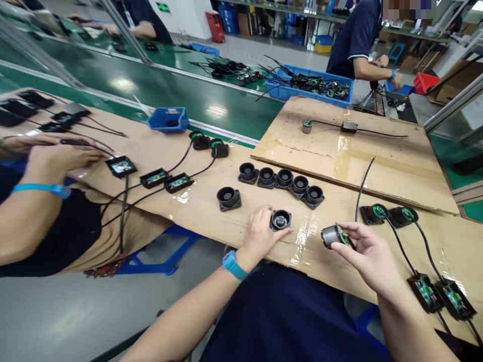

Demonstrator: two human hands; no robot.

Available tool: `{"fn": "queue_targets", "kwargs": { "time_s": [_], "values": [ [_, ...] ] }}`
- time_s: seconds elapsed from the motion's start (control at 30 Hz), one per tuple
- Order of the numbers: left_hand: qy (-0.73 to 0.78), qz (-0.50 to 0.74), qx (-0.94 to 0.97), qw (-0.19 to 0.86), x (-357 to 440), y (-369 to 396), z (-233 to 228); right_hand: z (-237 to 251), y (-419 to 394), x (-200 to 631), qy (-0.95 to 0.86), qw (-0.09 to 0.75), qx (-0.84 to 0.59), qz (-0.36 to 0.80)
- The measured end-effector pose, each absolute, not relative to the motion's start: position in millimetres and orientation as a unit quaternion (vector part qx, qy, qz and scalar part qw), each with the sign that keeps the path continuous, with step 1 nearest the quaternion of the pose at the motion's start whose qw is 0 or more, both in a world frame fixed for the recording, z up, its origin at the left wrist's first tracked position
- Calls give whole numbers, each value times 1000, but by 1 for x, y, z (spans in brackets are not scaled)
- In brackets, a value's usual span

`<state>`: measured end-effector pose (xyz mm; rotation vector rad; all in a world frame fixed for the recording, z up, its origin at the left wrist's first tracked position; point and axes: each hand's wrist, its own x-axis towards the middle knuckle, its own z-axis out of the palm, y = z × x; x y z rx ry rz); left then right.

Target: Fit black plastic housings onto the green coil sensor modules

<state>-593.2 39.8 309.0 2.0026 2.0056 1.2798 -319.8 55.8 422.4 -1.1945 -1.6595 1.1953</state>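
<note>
My left hand (pixel 260 231) is closed on the flange of a black round housing (pixel 280 220), which rests on the cardboard with its open mouth up and a shiny round part inside. To the right, my right hand (pixel 364 251) grips a grey metal cylinder (pixel 330 237) between thumb and fingers, tilted above the cardboard. A green circuit board (pixel 342 236) shows at the cylinder's end nearest my palm. A single black housing (pixel 228 197) sits left of my left hand, and several more housings (pixel 284 178) stand in a row beyond it.
Two wired housings (pixel 403 215) with open circuit boxes (pixel 455 298) lie at right. A raised cardboard sheet (pixel 339 156) bears another wired cylinder (pixel 307 126). At left, a co-worker's hands (pixel 56 156) work by a circuit box (pixel 121 166). A blue bin (pixel 168 120) stands behind.
</note>
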Motion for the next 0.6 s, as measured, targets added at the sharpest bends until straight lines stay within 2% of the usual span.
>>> {"fn": "queue_targets", "kwargs": {
  "time_s": [0.07,0.17,0.27,0.47,0.6],
  "values": [
    [663,418,620,44,-592,38,309,396,57,-318,-672,321,-511,429],
    [630,423,641,119,-595,37,315,368,61,-319,-736,249,-563,282],
    [568,432,670,205,-598,37,322,353,64,-324,-796,198,-538,196],
    [545,436,662,272,-599,43,333,352,69,-323,-847,185,-458,198],
    [565,417,679,212,-594,46,331,354,71,-322,-845,185,-455,209]
  ]
}}
